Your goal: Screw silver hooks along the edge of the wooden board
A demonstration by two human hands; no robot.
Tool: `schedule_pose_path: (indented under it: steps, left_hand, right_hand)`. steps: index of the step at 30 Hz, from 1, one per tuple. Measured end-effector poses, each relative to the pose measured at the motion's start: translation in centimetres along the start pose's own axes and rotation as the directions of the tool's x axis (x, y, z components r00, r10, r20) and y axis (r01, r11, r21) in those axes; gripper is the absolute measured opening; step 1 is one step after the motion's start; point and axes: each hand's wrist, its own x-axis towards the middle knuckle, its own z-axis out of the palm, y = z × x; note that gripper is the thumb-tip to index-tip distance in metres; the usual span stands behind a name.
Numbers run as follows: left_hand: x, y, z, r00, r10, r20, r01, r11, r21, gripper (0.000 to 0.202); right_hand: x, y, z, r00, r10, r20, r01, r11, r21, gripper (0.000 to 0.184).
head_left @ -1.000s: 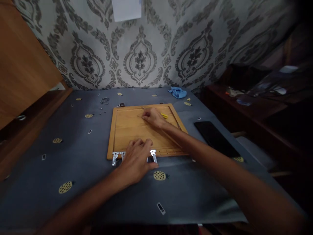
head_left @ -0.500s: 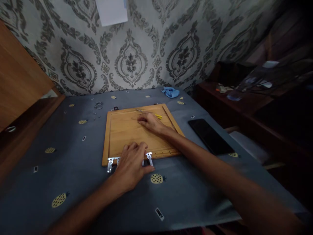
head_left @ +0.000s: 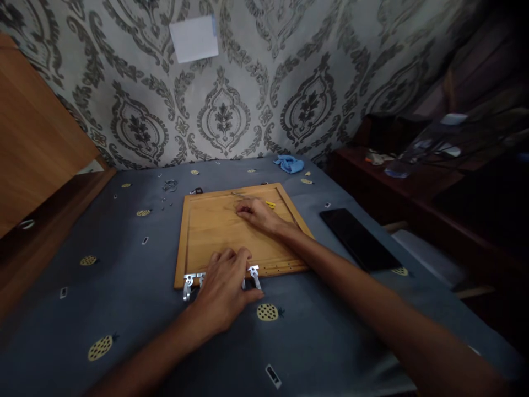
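Observation:
A framed wooden panel (head_left: 215,229) lies flat on a cloth-covered table. Along its near edge sit several silver metal brackets (head_left: 188,285), with a row of small holes to their right. My left hand (head_left: 225,284) is closed over this edge, fingers on top and thumb in front, gripping among the brackets and hiding some. Over the panel's far half, my right hand (head_left: 260,215) has its fingertips pinched together; whatever is in them is too small to make out. Behind that hand show a thin metal shaft (head_left: 238,195) and a yellow piece (head_left: 270,204), possibly one tool.
Right of the panel lies a black phone-like slab (head_left: 359,238). A blue cloth (head_left: 289,164) is bunched at the back. Metal rings (head_left: 169,186) and tiny bits sit back left. A wooden cabinet (head_left: 41,138) borders the left; a dark side table (head_left: 413,187) stands right.
The whole scene sits slightly lower, as the camera has tilted up a little. Both hands keep nearly the same places on the panel.

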Motion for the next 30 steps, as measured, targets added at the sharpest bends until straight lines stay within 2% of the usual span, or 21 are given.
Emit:
schedule_pose_path:
  steps: [5,13,17,20,30]
  left_hand:
    - [-0.2,-0.1,0.1,0.999,0.025,-0.029,-0.025,1.0,-0.009,0.037]
    - [0.1,0.1,-0.1,1.0,0.0,0.003,0.0,1.0,0.008,0.041]
    - [0.0,-0.2,0.0,1.0,0.004,-0.002,-0.004,0.999,0.036,0.041]
    - [0.0,-0.5,0.2,0.999,0.019,-0.028,-0.018,0.999,0.032,0.042]
    - [-0.1,-0.4,0.2,0.998,0.01,-0.058,-0.008,1.0,0.028,0.043]
  right_hand:
    - [-0.4,-0.1,0.2,0.998,-0.017,-0.056,0.016,1.0,-0.013,0.035]
    - [-1.3,-1.3,-0.4,0.997,-0.018,-0.071,0.015,0.999,-0.045,0.034]
    - [-2.4,-2.3,-0.8,0.996,-0.001,-0.086,-0.001,1.0,-0.026,0.017]
    - [-3.9,-3.0,-1.2,0.995,0.019,-0.095,-0.018,1.0,0.009,0.008]
    - [-11.1,-5.4,-2.2,0.995,0.065,-0.08,-0.057,0.994,0.096,0.009]
